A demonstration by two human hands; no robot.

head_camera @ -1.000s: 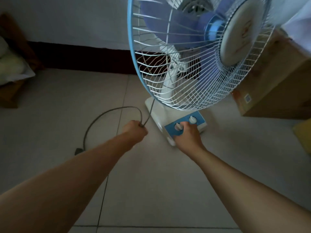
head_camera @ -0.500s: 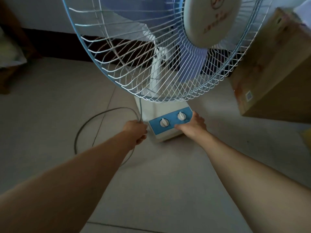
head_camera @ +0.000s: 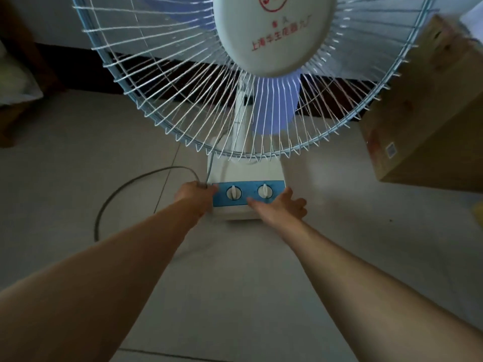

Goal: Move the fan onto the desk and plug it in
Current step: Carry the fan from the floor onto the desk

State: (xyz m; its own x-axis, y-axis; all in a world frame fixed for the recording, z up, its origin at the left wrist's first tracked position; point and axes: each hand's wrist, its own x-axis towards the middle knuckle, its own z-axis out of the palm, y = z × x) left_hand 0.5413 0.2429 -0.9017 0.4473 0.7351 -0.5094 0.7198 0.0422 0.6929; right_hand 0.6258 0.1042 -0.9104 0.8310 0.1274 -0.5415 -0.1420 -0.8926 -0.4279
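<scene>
The fan [head_camera: 183, 87] stands upright on the tiled floor and faces me, with a white wire grille, blue rim and blue blades. Its white base [head_camera: 251, 173] carries a blue control panel [head_camera: 248, 202] with two white knobs. A grey power cord [head_camera: 125, 186] loops over the floor to the left of the base. My left hand [head_camera: 194, 197] is closed around the cord right against the base's left side. My right hand [head_camera: 282, 207] lies against the base's front right edge, fingers spread and holding nothing. The desk and the plug are out of view.
A large cardboard box [head_camera: 431, 113] stands close to the right of the fan. A pale cushion [head_camera: 15, 82] sits on dark wooden furniture at the far left. A dark skirting runs along the wall behind the fan. Bare floor tiles [head_camera: 235, 296] lie between me and the fan.
The fan has turned to face me squarely and fills more of the view. My right hand left the base's right corner and opened at the front edge. My left hand kept the cord.
</scene>
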